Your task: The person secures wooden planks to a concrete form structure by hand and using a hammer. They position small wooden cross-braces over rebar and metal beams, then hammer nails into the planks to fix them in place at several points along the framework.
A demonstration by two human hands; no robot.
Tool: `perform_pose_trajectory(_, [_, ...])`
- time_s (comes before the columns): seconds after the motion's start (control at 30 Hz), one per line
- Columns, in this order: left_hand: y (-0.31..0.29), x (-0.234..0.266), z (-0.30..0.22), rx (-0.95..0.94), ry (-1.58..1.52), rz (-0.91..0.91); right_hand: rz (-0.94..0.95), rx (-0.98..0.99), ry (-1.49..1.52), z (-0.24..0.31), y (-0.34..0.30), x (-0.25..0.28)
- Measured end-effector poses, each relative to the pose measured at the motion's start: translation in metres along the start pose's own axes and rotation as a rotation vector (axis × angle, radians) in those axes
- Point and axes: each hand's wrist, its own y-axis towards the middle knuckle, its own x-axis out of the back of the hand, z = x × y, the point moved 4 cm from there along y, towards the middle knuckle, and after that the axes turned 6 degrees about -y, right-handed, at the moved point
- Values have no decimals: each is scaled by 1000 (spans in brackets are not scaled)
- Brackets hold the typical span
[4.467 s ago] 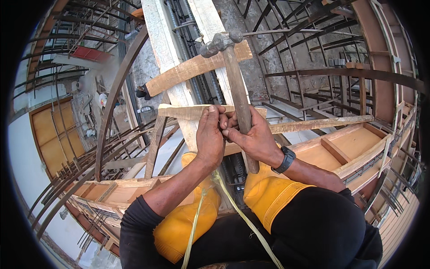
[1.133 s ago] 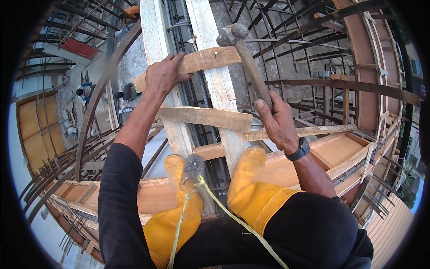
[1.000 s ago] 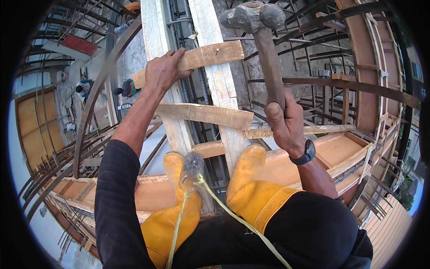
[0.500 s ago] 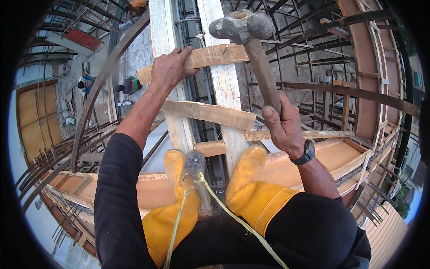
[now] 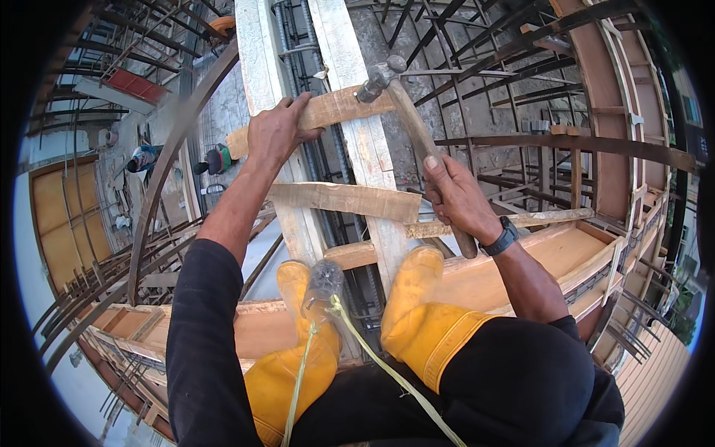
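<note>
My right hand (image 5: 460, 195) is closed round the wooden handle of a hammer (image 5: 417, 123). The hammer's metal head rests at or just over the right part of a short wooden strip (image 5: 339, 109), where it hides the nail. My left hand (image 5: 277, 132) grips that strip near its left part, thumb below and fingers over it. Beneath, the strip crosses two pale, paint-stained planks (image 5: 339, 45) with steel bars (image 5: 298, 45) in the gap between them. Nearer to me, a second wooden strip (image 5: 346, 201) lies across the same planks.
My yellow boots (image 5: 421, 279) stand by a small wood block (image 5: 350, 255). A dark, clear-wrapped object (image 5: 324, 281) hangs on a pale green cord. Formwork troughs (image 5: 484, 279) run to both sides. Dark poles (image 5: 566, 147) cross the scaffolding. Two people (image 5: 216, 159) are far below on the left.
The hammer has swung down from raised, its head now at the strip's right part. My right hand has dropped slightly and moved left. My left hand keeps its grip on the strip.
</note>
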Motion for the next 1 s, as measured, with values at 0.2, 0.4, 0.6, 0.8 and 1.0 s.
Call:
perform_pose_trajectory(0.2, [-6,-2,3,4,-43,-27,-216,323,-195,25,-11,7])
perform_pose_trajectory(0.4, [-5,2,2,-16,-53,-52,-110,208,-99,11,7,3])
perform_pose_trajectory(0.6, [-6,10,-41,-40,-185,-210,-121,106,48,-17,14,6])
perform_pose_trajectory(0.8, [15,-14,-72,99,-700,-313,-191,127,-29,-22,15,3])
perform_pose_trajectory(1.0, [8,-20,-70,62,-627,-380,-235,302,-150,-2,-2,-3])
